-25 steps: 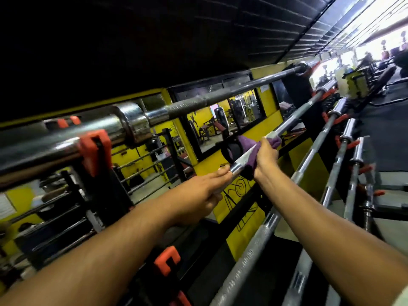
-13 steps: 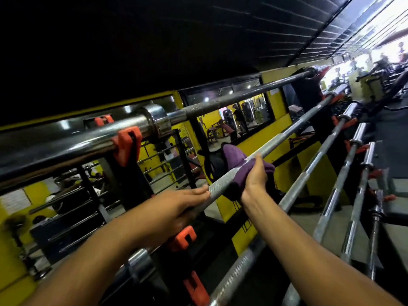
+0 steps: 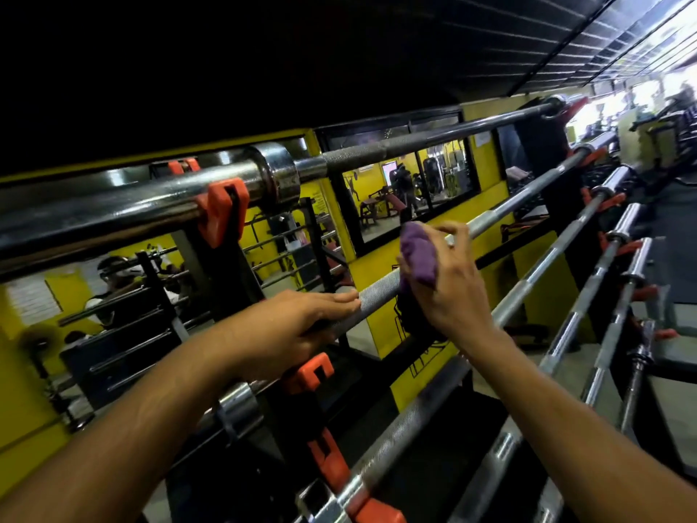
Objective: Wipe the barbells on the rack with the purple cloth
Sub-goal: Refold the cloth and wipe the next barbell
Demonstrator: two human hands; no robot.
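Observation:
Several steel barbells lie across a black rack with orange hooks (image 3: 220,209). My right hand (image 3: 445,292) grips the purple cloth (image 3: 416,256), which is wrapped round the second barbell (image 3: 381,294) near its middle. My left hand (image 3: 298,318) rests on the same bar just left of the cloth, fingers straight along the knurled part. The top barbell (image 3: 377,152) runs above both hands, its thick chrome sleeve at the upper left.
More barbells (image 3: 565,258) lie on lower hooks to the right and below, stepping toward me. A yellow wall (image 3: 377,266) with a mirror stands behind the rack. Gym machines fill the far right background.
My right hand has slid the purple cloth back along the second barbell toward my left hand. The view has shifted, so the rack's left end now shows more.

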